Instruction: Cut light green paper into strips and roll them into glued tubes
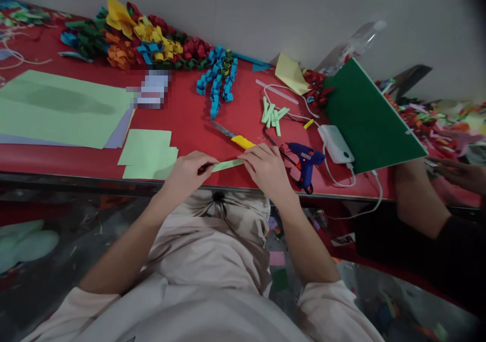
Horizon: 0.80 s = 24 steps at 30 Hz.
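A narrow light green paper strip (228, 165) is stretched between my two hands near the table's front edge. My left hand (191, 171) pinches its left end, and something dark shows by the fingers. At the other end, my right hand (266, 167) has its fingers closed on the strip. Just beyond it lies a yellow utility knife (243, 142), blade pointing to the far left. A blue glue gun (307, 162) rests right of my right hand. Light green paper sheets (148, 152) lie beside my left hand. Cut green strips (272, 115) form a small pile farther back.
Coloured paper chains (152, 40) line the wall side of the red table (182, 99). To the right are a white power bank (336, 144) with cables, a leaning green board (368, 119) and a plastic bottle (364, 40). Another person's arm (421, 197) reaches in there.
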Each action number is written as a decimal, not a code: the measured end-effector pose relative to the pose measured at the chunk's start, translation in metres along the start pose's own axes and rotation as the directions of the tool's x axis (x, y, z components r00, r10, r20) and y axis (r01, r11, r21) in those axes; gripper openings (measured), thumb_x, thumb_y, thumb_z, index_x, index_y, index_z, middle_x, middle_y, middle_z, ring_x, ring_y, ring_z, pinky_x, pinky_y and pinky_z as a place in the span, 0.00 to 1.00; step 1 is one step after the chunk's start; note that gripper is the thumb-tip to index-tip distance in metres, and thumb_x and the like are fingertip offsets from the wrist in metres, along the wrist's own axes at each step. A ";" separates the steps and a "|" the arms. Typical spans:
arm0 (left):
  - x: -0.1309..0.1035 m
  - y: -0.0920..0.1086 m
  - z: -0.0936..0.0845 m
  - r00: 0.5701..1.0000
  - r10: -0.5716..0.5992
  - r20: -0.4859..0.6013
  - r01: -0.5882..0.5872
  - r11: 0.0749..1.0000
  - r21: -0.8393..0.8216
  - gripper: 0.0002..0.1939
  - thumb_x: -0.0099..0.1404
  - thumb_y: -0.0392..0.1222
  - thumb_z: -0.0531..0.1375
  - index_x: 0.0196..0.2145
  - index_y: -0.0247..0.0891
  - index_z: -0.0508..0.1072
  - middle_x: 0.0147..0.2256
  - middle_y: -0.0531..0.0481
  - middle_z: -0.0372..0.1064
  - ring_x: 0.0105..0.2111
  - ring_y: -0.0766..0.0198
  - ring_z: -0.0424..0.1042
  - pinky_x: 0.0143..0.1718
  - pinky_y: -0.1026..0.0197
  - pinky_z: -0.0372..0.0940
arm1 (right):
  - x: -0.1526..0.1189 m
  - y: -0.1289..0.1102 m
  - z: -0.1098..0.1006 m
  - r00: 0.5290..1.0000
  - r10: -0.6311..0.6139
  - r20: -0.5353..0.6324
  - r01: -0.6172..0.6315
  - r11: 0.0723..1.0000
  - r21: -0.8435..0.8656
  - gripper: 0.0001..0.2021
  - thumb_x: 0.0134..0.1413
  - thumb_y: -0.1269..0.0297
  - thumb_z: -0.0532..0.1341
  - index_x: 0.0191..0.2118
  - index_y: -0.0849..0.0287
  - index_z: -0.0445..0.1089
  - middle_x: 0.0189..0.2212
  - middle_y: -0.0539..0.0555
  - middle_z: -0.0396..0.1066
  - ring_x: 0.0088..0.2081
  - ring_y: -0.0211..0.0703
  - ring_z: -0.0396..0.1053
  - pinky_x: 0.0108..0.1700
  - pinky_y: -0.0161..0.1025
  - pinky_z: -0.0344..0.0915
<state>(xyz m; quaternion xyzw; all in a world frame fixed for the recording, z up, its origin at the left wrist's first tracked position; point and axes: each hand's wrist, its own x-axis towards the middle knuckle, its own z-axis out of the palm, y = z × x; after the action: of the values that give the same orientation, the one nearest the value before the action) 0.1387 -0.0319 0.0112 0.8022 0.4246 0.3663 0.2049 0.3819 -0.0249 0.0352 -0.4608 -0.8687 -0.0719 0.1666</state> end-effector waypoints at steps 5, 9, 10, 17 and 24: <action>-0.007 -0.003 0.003 0.995 0.093 -0.031 -0.092 0.995 0.033 0.10 0.69 0.30 0.59 0.44 0.37 0.77 0.38 0.49 0.78 0.39 0.62 0.74 0.42 0.60 0.69 | -0.011 -0.001 0.011 0.998 -0.030 -0.064 0.028 0.999 -0.031 0.10 0.68 0.73 0.55 0.44 0.59 0.75 0.42 0.56 0.77 0.45 0.48 0.69 0.46 0.45 0.57; -0.019 0.002 0.000 0.966 0.243 0.090 -0.256 0.949 0.187 0.16 0.72 0.29 0.54 0.54 0.35 0.73 0.45 0.43 0.76 0.47 0.56 0.71 0.50 0.54 0.69 | -0.023 -0.002 0.009 0.999 -0.026 -0.039 0.027 0.999 0.033 0.10 0.69 0.72 0.55 0.46 0.60 0.74 0.44 0.56 0.76 0.47 0.47 0.69 0.50 0.45 0.59; -0.022 0.004 0.000 0.960 0.249 0.128 -0.274 0.929 0.251 0.17 0.72 0.30 0.54 0.56 0.34 0.72 0.47 0.42 0.76 0.49 0.55 0.70 0.51 0.51 0.68 | -0.026 -0.004 0.006 1.000 -0.019 -0.021 0.020 0.999 0.050 0.10 0.69 0.72 0.55 0.46 0.60 0.74 0.44 0.56 0.75 0.47 0.47 0.69 0.50 0.45 0.59; -0.029 0.024 0.006 0.966 0.168 0.196 -0.250 0.795 0.553 0.24 0.74 0.46 0.55 0.62 0.33 0.68 0.49 0.36 0.73 0.50 0.46 0.69 0.45 0.46 0.65 | -0.033 -0.032 -0.001 0.997 -0.008 0.076 0.012 0.999 -0.052 0.20 0.71 0.59 0.53 0.63 0.56 0.67 0.42 0.59 0.70 0.44 0.51 0.65 0.44 0.47 0.56; -0.035 0.020 0.001 0.953 0.202 0.227 -0.301 0.721 0.624 0.22 0.75 0.42 0.53 0.63 0.33 0.67 0.57 0.40 0.71 0.55 0.49 0.69 0.51 0.44 0.61 | -0.041 -0.035 0.010 0.998 0.064 0.024 -0.060 0.991 -0.123 0.17 0.72 0.63 0.52 0.60 0.55 0.71 0.44 0.58 0.72 0.45 0.49 0.64 0.42 0.47 0.53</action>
<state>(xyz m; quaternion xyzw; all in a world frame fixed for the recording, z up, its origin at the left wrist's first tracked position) 0.1368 -0.0719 0.0087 0.8972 0.3963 0.1618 -0.1089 0.3720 -0.0737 0.0126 -0.4979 -0.8502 -0.1131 0.1282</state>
